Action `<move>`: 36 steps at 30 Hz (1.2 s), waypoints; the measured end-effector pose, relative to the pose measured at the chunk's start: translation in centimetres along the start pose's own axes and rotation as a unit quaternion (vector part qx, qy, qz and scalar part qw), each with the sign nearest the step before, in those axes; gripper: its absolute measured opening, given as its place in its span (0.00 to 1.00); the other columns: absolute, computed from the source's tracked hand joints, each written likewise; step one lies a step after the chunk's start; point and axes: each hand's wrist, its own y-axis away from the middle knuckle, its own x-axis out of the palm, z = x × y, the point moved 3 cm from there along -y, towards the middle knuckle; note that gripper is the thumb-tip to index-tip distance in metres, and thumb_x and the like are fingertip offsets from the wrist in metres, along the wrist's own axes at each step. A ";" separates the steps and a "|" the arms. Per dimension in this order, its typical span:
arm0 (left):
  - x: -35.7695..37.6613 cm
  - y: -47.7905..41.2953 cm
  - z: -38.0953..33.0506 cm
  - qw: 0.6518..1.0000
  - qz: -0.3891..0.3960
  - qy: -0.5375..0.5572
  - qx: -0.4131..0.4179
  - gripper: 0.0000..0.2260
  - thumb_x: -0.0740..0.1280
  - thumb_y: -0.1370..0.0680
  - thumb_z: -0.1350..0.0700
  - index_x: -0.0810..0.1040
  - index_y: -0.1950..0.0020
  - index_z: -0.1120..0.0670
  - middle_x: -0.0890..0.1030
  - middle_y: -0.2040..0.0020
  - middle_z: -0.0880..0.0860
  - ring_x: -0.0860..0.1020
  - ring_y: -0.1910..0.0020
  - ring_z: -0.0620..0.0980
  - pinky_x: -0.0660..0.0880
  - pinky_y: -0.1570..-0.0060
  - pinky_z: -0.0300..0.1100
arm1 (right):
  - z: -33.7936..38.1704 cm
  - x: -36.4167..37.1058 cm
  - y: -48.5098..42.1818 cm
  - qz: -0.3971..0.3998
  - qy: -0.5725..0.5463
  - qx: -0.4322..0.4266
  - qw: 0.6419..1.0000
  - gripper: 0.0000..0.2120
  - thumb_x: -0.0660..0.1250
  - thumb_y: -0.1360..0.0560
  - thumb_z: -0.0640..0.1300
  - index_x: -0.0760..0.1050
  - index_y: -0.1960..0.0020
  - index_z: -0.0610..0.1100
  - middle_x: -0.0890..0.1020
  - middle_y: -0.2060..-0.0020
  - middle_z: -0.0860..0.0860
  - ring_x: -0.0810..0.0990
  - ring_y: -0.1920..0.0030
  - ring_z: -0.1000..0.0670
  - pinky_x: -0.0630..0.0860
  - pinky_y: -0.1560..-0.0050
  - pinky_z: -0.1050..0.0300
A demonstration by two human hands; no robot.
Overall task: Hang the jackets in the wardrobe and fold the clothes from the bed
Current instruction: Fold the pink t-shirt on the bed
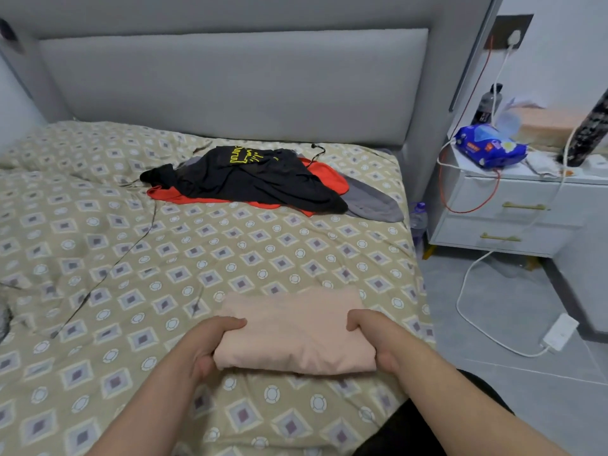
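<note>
A folded pale pink garment (292, 330) lies on the patterned bed cover (230, 251) near the front edge. My left hand (210, 343) grips its left end, fingers curled over the top. My right hand (375, 337) grips its right end the same way. Farther back, near the headboard, lies a loose pile: a black shirt with a yellow print (250, 176) on top of a red garment (329, 179), with a grey garment (371, 199) sticking out to the right.
A grey padded headboard (230, 83) closes the back. A thin black cable (108, 274) runs across the cover. Right of the bed stands a white nightstand (513, 218) with a blue wipes pack (490, 146), bottles and cords. A white charger (559, 330) lies on the grey floor.
</note>
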 end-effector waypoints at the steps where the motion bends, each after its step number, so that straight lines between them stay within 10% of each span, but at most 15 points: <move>1: 0.9 0.6 -0.3 0.999 0.013 -0.014 0.033 0.15 0.68 0.25 0.66 0.77 0.38 0.61 0.85 0.52 0.62 0.83 0.52 0.62 0.80 0.50 0.55 | 0.3 -0.8 0.6 -0.005 -0.025 -0.013 1.000 0.13 0.65 0.30 0.37 0.75 0.45 0.37 0.82 0.52 0.40 0.81 0.54 0.40 0.79 0.52 0.50; 11: 18.1 8.9 -7.0 0.934 0.188 -0.059 0.300 0.21 0.73 0.33 0.65 0.78 0.41 0.58 0.85 0.47 0.56 0.84 0.49 0.55 0.79 0.52 0.49 | 7.2 -15.1 12.3 -0.097 -0.094 -0.304 0.943 0.09 0.64 0.22 0.33 0.78 0.45 0.40 0.86 0.54 0.45 0.84 0.55 0.46 0.79 0.53 0.52; 18: 38.8 19.0 -12.5 0.859 0.321 -0.060 0.395 0.19 0.73 0.32 0.61 0.80 0.42 0.61 0.85 0.47 0.59 0.83 0.48 0.59 0.80 0.49 0.52 | 13.1 -31.9 26.2 -0.307 -0.140 -0.459 0.822 0.04 0.66 0.21 0.40 0.80 0.51 0.43 0.86 0.60 0.51 0.84 0.57 0.48 0.79 0.56 0.54; 30: 74.6 35.0 -11.6 0.790 0.433 -0.020 0.434 0.10 0.74 0.29 0.63 0.81 0.50 0.59 0.86 0.53 0.59 0.83 0.55 0.58 0.77 0.46 0.59 | 16.6 -61.4 42.8 -0.499 -0.159 -0.519 0.676 0.08 0.67 0.21 0.43 0.79 0.51 0.39 0.84 0.52 0.39 0.84 0.53 0.42 0.79 0.48 0.41; 36: 85.7 50.2 -17.8 0.745 0.496 -0.035 0.444 0.23 0.77 0.40 0.52 0.80 0.49 0.61 0.84 0.51 0.63 0.82 0.53 0.59 0.75 0.44 0.64 | 23.0 -68.6 58.5 -0.567 -0.145 -0.518 0.624 0.06 0.67 0.21 0.41 0.81 0.53 0.40 0.84 0.55 0.42 0.83 0.54 0.46 0.77 0.52 0.47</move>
